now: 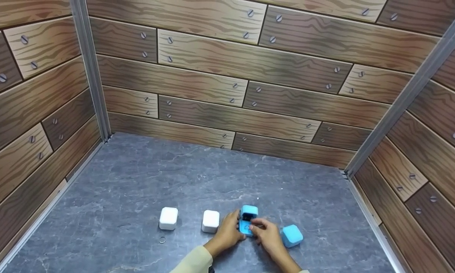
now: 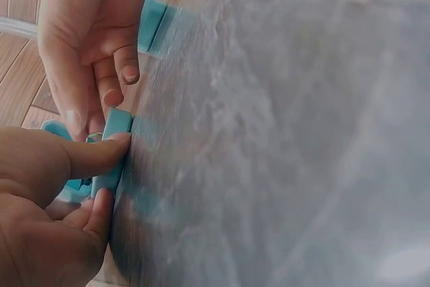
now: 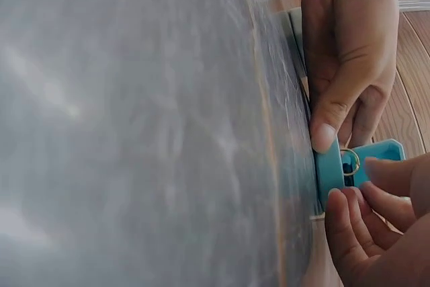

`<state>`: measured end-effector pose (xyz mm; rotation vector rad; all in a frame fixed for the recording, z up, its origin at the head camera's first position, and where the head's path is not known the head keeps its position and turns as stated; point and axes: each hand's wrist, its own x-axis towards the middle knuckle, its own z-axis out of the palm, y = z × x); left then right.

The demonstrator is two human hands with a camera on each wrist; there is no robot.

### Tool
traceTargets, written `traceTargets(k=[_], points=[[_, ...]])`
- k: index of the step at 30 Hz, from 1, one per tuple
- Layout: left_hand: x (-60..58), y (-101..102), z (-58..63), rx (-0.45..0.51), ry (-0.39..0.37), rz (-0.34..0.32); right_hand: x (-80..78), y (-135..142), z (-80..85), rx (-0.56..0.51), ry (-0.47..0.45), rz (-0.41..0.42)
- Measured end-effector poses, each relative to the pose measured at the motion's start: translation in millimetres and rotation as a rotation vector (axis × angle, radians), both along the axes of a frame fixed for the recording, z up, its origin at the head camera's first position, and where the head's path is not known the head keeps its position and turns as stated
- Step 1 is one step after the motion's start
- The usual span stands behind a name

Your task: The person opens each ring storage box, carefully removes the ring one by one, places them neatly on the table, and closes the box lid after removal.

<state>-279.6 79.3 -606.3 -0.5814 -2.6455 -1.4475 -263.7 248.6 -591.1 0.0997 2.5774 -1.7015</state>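
My left hand [image 1: 229, 230] grips the side of an open blue ring box [image 1: 244, 228] on the table. The box's lid [image 1: 249, 210] stands up at the back, with a dark inside. A gold ring [image 3: 352, 162] stands upright at the box's slot, seen best in the right wrist view. My right hand [image 1: 268, 236] has its thumb and fingertips curled at the ring, seemingly pinching it; the exact contact is partly hidden. In the left wrist view, the left thumb [image 2: 101, 157] and fingers hold the box base [image 2: 115, 126] from both sides.
Beside the right hand sits a closed blue box [image 1: 292, 236]. A white box [image 1: 211, 221] stands just left of the left hand, and another white box [image 1: 168, 218] farther left. A loose ring [image 1: 162, 240] lies in front of that one. Wood-patterned walls [image 1: 204, 91] enclose the grey table.
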Motion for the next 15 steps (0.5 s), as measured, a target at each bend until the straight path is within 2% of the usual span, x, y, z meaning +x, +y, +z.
traceTargets(k=[8,15], points=[[1.8,0.9,0.8,-0.016,-0.027,0.007,-1.4,-5.1,-1.3,0.057,0.013,0.017],[0.5,0.4,1.7,-0.018,-0.012,0.008,-0.9,-6.5,-1.5,0.06,0.042,0.025]])
